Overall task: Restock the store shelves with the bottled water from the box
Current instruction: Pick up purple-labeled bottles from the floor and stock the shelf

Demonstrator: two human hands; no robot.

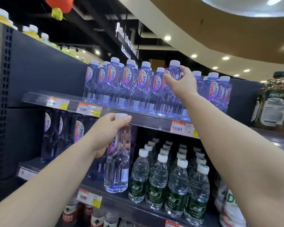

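My left hand point(107, 128) grips a clear water bottle point(118, 163) with a white cap and purple label by its neck, holding it upright in front of the middle shelf. Higher up, my right hand point(182, 81) is closed around the shoulder of a second identical bottle point(173, 69), holding it among the row of matching bottles point(129, 82) standing on the upper shelf point(138, 119). Left of that row the upper shelf shows bare surface. More purple-label bottles point(62, 133) stand on the middle shelf at the left. No box is in view.
Green-label water bottles point(170, 181) fill the middle shelf's right side. Red-label bottles point(82, 213) stand on the shelf below. Yellow drinks point(31, 32) line the top shelf. A large blurred bottle point(274, 102) stands at the far right. Price tags run along the shelf edges.
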